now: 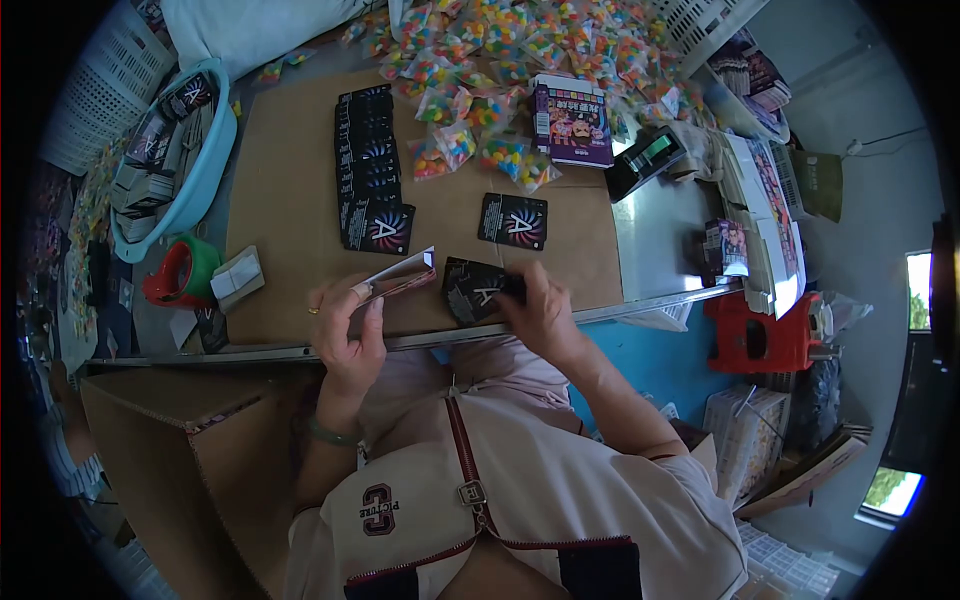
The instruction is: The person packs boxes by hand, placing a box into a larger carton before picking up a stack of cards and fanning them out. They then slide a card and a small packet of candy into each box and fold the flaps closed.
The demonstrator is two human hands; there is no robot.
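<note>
My left hand [350,328] holds a small flat carton [404,274] with its white inside showing at the open end. Just right of it, my right hand [545,312] has its fingers closed on black cards [468,288] printed with a white "A" and a swirl. Beyond my hands, a long overlapping row of the same cards [370,165] lies on the cardboard sheet [280,160]. A separate small stack of cards [513,221] rests ahead of my right hand.
Clear bags of colourful candy [500,45] cover the far side, beside a purple printed box [574,122] and a black device [648,160]. A blue basket [222,150], tape dispenser [182,272] and folded paper [238,274] are left; flat cartons [765,215] stand right.
</note>
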